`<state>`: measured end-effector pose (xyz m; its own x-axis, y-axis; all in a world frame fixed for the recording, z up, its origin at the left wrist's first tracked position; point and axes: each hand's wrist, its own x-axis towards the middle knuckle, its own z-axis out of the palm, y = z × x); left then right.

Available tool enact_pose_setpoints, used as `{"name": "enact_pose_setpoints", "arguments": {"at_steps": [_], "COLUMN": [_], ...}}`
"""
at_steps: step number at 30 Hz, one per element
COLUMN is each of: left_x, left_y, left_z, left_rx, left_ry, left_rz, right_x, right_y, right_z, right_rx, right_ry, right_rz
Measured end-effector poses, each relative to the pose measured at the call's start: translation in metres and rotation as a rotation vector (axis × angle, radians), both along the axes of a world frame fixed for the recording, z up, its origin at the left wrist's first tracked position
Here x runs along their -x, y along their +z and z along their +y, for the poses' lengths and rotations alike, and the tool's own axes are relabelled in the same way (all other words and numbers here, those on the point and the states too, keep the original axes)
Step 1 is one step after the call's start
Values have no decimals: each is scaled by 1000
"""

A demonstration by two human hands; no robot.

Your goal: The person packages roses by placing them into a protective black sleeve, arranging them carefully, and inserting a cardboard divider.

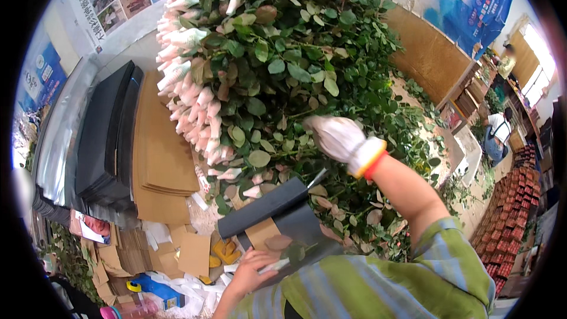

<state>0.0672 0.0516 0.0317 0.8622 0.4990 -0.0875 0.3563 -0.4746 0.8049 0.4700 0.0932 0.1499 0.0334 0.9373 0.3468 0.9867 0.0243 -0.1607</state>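
Note:
My bare left hand (pixel 254 269) is low in the view, at a dark grey sheet (pixel 307 233) with a brown cardboard strip (pixel 263 234) on it. A pale, sleeved rose bud (pixel 275 264) lies between its thumb and fingers, with leaves beside it. My right hand (pixel 339 139), in a white glove with a yellow and orange cuff, reaches into a large heap of leafy rose stems (pixel 307 65). Motion smears its fingertips, so whether they grip a stem cannot be told. Rose buds in white net sleeves (pixel 189 91) line the heap's left side.
Left of the heap stand brown cardboard sheets (pixel 165 147), black sheets (pixel 103 130) and clear plastic sleeves (pixel 59 142). Yellow-handled shears (pixel 225 251) and a blue tape dispenser (pixel 156 290) lie lower left. A wooden board (pixel 422 53) borders the right. Two people are farther right.

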Motion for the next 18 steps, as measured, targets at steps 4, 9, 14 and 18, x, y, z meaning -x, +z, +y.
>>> {"name": "enact_pose_setpoints", "arguments": {"at_steps": [4,9,14,18], "left_x": [1,7,1,-4], "left_y": [-5,-10,-3,-4], "left_z": [1,-5,-5,-4], "left_rx": [61,105,172,159], "left_ry": [-3,30,112,103], "left_rz": [-13,-73,-34,-43], "right_x": [-9,-16,-17,-26], "right_y": [-29,-69,-69,-4], "right_z": [81,105,40,0], "right_rx": [461,778,468,454], "right_ry": [-154,-191,-114,-170], "right_rz": [-183,-78,-79,-180]}}
